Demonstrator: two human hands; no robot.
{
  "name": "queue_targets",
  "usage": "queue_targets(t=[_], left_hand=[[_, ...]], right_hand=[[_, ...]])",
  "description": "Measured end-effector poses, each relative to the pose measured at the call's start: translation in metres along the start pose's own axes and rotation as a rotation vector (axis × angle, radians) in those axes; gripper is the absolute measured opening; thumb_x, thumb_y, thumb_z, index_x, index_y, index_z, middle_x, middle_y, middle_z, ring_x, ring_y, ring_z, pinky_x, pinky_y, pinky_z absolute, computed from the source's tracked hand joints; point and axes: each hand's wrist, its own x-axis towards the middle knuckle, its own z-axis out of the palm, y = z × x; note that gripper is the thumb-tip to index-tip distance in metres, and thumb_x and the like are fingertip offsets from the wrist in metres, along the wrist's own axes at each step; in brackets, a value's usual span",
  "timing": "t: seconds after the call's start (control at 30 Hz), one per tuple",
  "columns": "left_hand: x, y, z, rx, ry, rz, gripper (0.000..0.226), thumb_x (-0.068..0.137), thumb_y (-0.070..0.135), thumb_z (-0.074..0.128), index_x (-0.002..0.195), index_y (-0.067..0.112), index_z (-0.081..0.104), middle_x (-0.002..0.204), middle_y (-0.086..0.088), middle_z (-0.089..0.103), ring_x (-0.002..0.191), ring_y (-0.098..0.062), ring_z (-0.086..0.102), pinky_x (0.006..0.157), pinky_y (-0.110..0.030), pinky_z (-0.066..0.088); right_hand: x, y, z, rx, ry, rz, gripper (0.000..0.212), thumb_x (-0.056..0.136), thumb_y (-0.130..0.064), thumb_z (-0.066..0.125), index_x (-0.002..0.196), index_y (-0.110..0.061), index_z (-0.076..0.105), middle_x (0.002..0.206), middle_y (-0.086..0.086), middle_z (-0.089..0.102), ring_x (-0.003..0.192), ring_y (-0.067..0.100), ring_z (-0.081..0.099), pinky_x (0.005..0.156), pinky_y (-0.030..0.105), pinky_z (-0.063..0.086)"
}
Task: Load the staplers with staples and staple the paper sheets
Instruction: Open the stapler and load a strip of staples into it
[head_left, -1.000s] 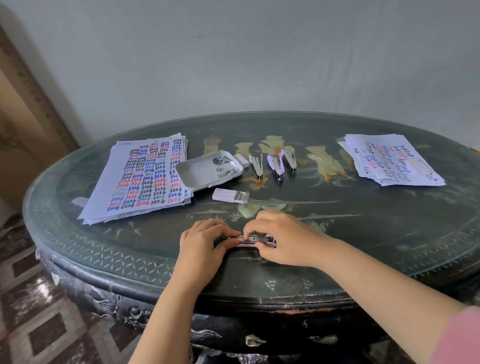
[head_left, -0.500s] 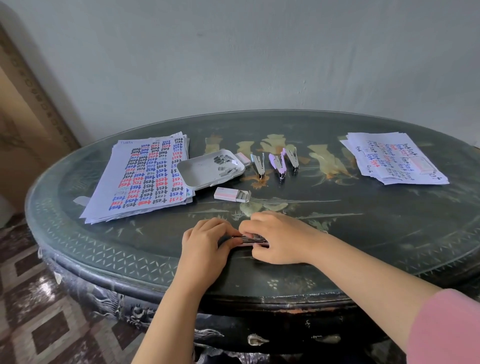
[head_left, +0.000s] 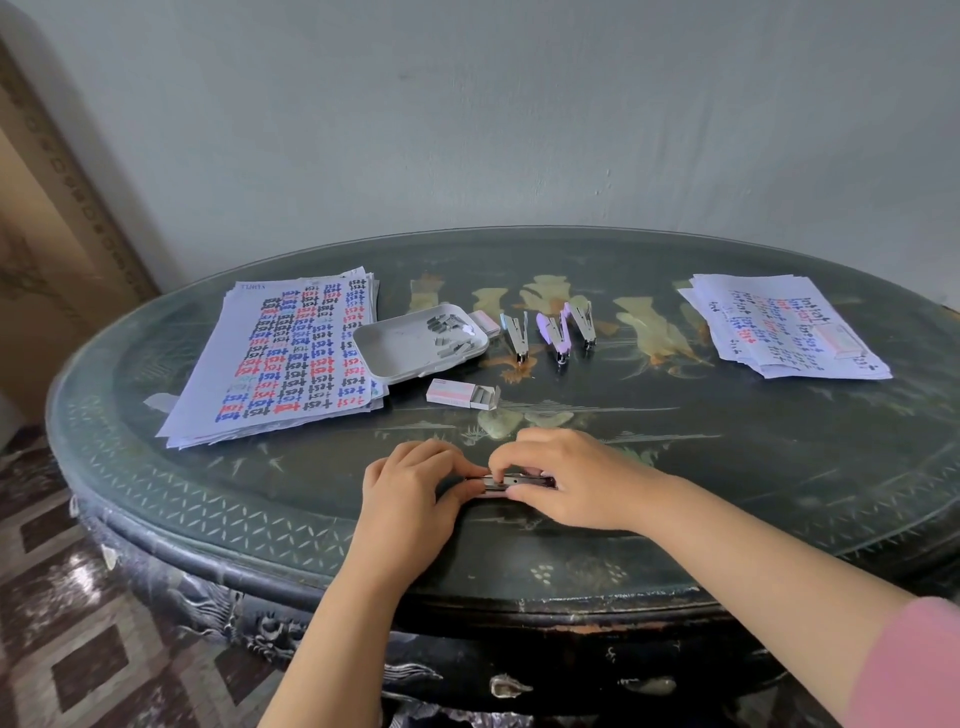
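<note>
While left hand (head_left: 410, 493) and right hand (head_left: 566, 478) pinch it, the stapler (head_left: 515, 482) shows silvery metal.

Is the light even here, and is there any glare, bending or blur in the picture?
Head view: light soft and even, no hard shadows; the glossy table mirrors the pale wall on its far side; the wide lens stretches the corners; the stapler looks slightly soft.

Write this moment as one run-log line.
left hand: holds stapler | right hand: pinches stapler | table: three staplers, open staple box, tray, two paper stacks
</note>
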Motion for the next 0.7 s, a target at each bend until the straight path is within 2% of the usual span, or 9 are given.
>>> queue_targets(t=[0.13,0.23,0.27,0.37,0.43,0.57,0.7], left_hand=[[0.0,0.0005,-0.0002,0.005,0.006,-0.002,0.006,0.081,0.037,0.07,0.086,0.04,0.068,0.095,0.028,0.058,0.102,0.001,0.048,0.087,-0.029,0.025],[-0.0001,0.0002,0.0001,0.01,0.003,0.002,0.006,0.081,0.038,0.069,0.087,0.04,0.068,0.095,0.028,0.058,0.102,0.001,0.047,0.088,-0.03,0.026],[-0.0001,-0.0002,0.0003,0.013,0.002,0.004,0.006,0.081,0.038,0.069,0.087,0.04,0.068,0.096,0.028,0.058,0.102,0.002,0.047,0.088,-0.03,0.026],[0.0003,-0.0007,0.0011,0.023,-0.002,0.002,0.006,0.081,0.037,0.069,0.087,0.039,0.068,0.095,0.028,0.058,0.103,0.002,0.047,0.088,-0.029,0.025],[0.0003,-0.0004,0.0011,0.031,-0.005,0.004,0.006,0.082,0.036,0.069,0.087,0.039,0.068,0.095,0.029,0.057,0.104,0.003,0.046,0.088,-0.028,0.024],[-0.0005,-0.001,0.0012,0.048,0.0,0.012,0.007,0.082,0.035,0.07,0.087,0.039,0.067,0.094,0.031,0.055,0.103,0.005,0.043,0.087,-0.027,0.023],[-0.0003,-0.0011,0.0012,0.045,-0.001,0.018,0.007,0.082,0.034,0.07,0.086,0.039,0.066,0.094,0.03,0.056,0.103,0.004,0.045,0.087,-0.028,0.025]], right_hand=[[-0.0076,0.0042,0.0024,-0.04,0.066,-0.038,0.021,0.095,-0.029,0.057,0.114,-0.033,0.064,0.084,-0.006,0.052,0.073,0.004,0.042,0.067,0.019,0.038],[-0.01,0.0058,0.0037,-0.066,0.098,-0.066,0.023,0.094,-0.027,0.058,0.115,-0.033,0.066,0.081,-0.008,0.05,0.072,0.002,0.039,0.065,0.012,0.034],[-0.0094,0.0059,0.0036,-0.079,0.1,-0.074,0.022,0.094,-0.028,0.058,0.114,-0.032,0.066,0.08,-0.01,0.048,0.072,0.002,0.039,0.065,0.013,0.036],[-0.008,0.0053,0.0032,-0.135,0.094,-0.086,0.017,0.092,-0.032,0.056,0.107,-0.03,0.064,0.079,-0.007,0.051,0.073,0.009,0.046,0.064,0.029,0.049],[-0.0084,0.0055,0.0036,-0.164,0.104,-0.107,0.015,0.091,-0.035,0.055,0.102,-0.027,0.062,0.081,-0.005,0.053,0.074,0.012,0.049,0.063,0.035,0.051],[-0.0062,0.0031,0.0056,-0.193,0.118,-0.14,0.013,0.091,-0.034,0.053,0.101,-0.026,0.057,0.08,-0.006,0.05,0.074,0.011,0.045,0.06,0.03,0.048],[-0.0083,0.0081,0.0061,-0.166,0.167,-0.107,0.018,0.09,-0.036,0.058,0.089,-0.019,0.052,0.074,-0.006,0.042,0.068,0.012,0.039,0.058,0.03,0.043]])
